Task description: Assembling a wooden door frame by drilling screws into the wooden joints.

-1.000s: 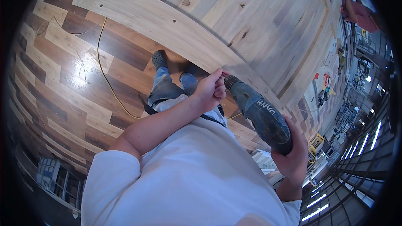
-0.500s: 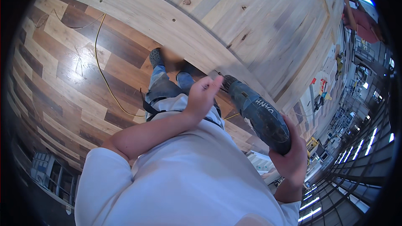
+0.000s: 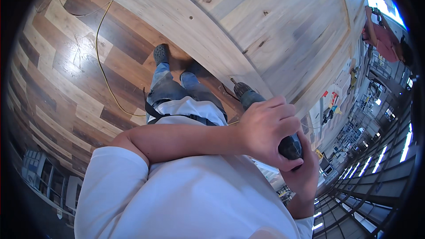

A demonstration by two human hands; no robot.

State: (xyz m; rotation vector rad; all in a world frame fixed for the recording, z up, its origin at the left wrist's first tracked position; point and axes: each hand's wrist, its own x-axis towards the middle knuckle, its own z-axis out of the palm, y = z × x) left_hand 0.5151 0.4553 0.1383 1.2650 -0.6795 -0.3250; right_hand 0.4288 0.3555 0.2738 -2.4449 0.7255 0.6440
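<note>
A dark blue-green power drill (image 3: 251, 98) is in both my hands. My right hand (image 3: 305, 168) wraps round its rear end and grip. Over the top of the drill body lies my left hand (image 3: 268, 128), its fingers curled round the casing and hiding much of it. The drill's chuck and bit (image 3: 234, 83) point away from me, at the near edge board (image 3: 188, 20) of a large pale wooden panel (image 3: 287, 44). Whether the bit touches the wood I cannot tell. Dark screw holes or screw heads dot that board.
A yellow cord (image 3: 98, 53) runs across the wood-patterned floor (image 3: 57, 84) at left. Another person (image 3: 383, 40) in a red top is at the far right. Tools (image 3: 330, 106) lie beyond the panel's right side. A metal-framed unit (image 3: 42, 170) stands at lower left.
My left hand has moved from beside the chuck back onto the drill body and closed round it. The drill stays in my right hand. The view has shifted slightly.
</note>
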